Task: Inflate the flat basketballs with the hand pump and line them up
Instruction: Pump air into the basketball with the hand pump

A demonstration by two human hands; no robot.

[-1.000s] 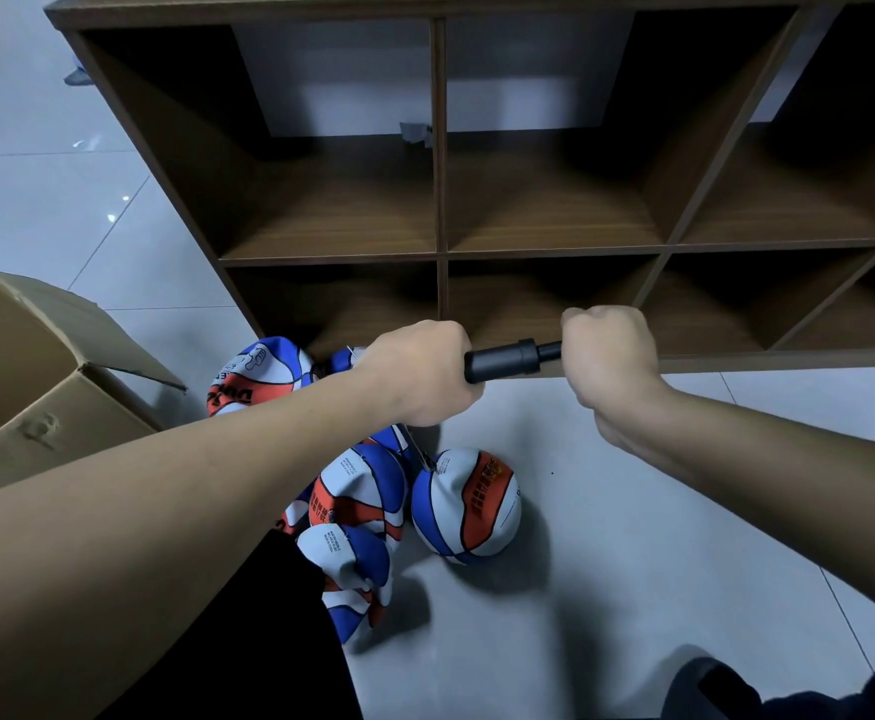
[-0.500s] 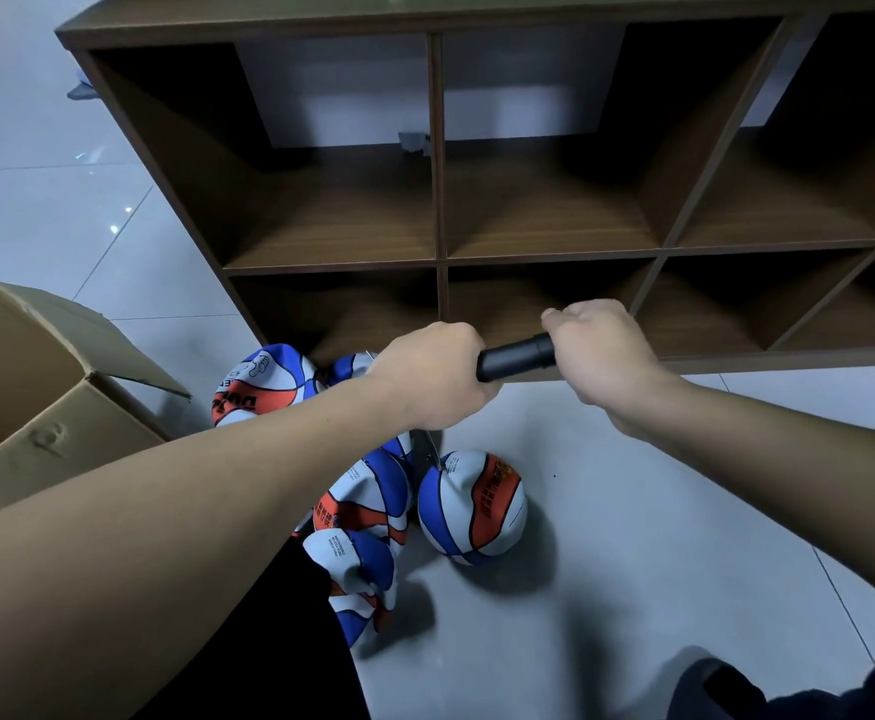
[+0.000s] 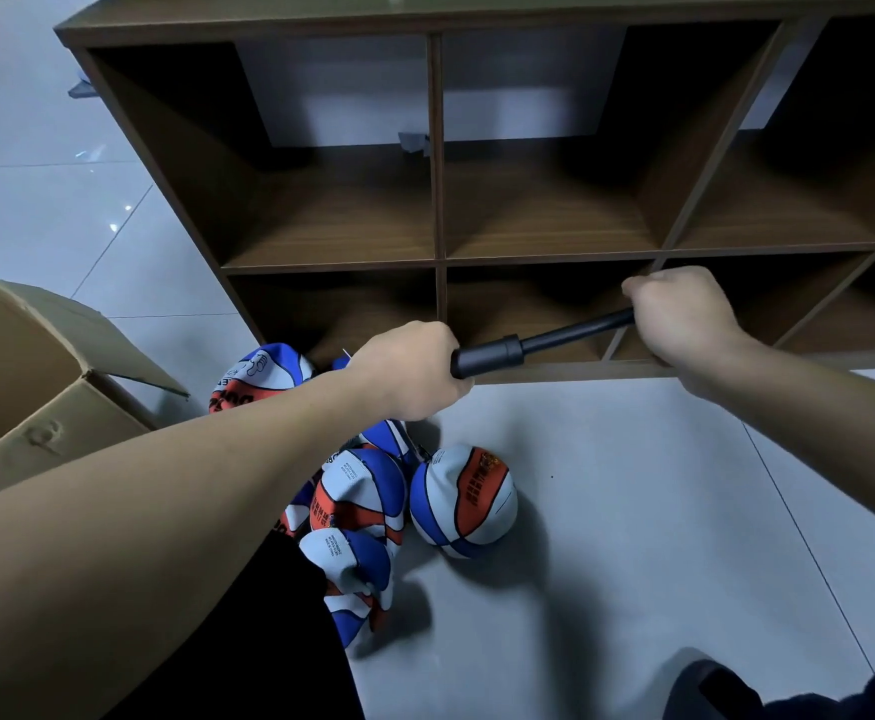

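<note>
The pumping step is in hand. The left hand [image 3: 414, 371] wraps its fingers tightly round the barrel of the pump [image 3: 492, 353], and the right hand [image 3: 685, 317], out at three o'clock from it, fists round the handle with the rod drawn out. Whether the needle sits in a ball is hidden behind the left hand. The next move probably calls for a straight push inward. Below, at six o'clock, the basketballs [image 3: 461, 501] lie heaped on the pale tiled floor [image 3: 633, 511], some crumpled. A wooden shelf [image 3: 438, 200] stands at twelve o'clock, a cardboard box [image 3: 25, 387] at nine.
</note>
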